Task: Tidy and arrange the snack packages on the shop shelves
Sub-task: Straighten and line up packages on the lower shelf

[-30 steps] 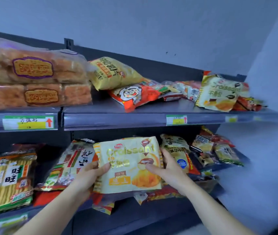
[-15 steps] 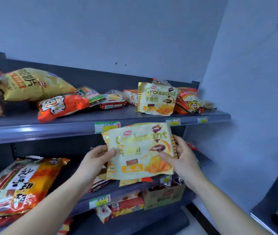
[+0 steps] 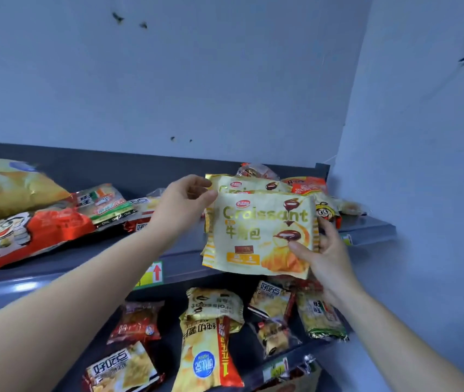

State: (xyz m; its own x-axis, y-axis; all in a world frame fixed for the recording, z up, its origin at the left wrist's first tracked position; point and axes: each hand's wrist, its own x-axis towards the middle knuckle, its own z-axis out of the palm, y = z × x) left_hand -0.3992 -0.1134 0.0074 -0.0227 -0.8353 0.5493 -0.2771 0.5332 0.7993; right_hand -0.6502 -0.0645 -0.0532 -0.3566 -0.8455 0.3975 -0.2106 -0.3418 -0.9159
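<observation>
A glossy square croissant pack point(image 3: 256, 236) is pinched at its top-left corner by the left hand point(image 3: 181, 206) and at its lower-right edge by the right hand point(image 3: 328, 257), fronting a second pack point(image 3: 243, 184) near the bare right end of the shelf point(image 3: 372, 226).

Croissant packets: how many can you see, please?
3: the held packet between left hand and right hand; a second packet behind it on the upper shelf; a third packet inverted on the lower shelf. More may be hidden.

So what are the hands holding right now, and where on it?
A yellow Croissant pack: the left hand pinches its top left corner, the right hand grips its lower right edge, thumb on the front.
</observation>
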